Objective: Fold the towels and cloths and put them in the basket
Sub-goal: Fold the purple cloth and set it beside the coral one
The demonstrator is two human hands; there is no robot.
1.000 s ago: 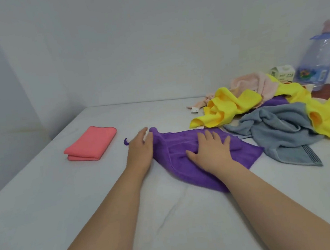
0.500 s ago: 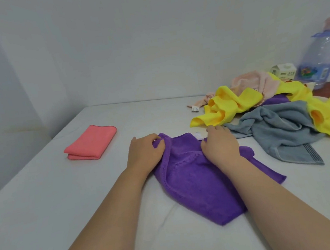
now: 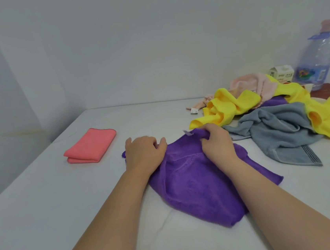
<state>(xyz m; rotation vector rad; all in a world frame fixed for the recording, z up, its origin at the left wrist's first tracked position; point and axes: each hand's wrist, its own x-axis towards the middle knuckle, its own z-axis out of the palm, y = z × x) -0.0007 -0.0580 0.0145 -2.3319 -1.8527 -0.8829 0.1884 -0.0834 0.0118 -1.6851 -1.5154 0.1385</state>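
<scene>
Purple cloth (image 3: 197, 182) lay partly doubled over at the middle of the bench (image 3: 45, 200), with one corner reaching toward the near edge. The left hand (image 3: 144, 154) rested on the cloth's far left corner, its fingers (image 3: 152, 144) curled into the fabric. The right hand (image 3: 218, 145) pinched the far edge, where the fabric bunched up between its curled fingers. Both hands therefore gripped the purple cloth.

A folded pink cloth (image 3: 91, 146) lay flat near the left edge, well apart from the hands. Toward the far right corner, a loose pile held a yellow cloth (image 3: 232, 107), a grey towel (image 3: 280, 132) and a peach cloth (image 3: 247, 83). A plastic bottle (image 3: 315, 60) and a small carton (image 3: 281, 73) stood behind the pile against the wall.
</scene>
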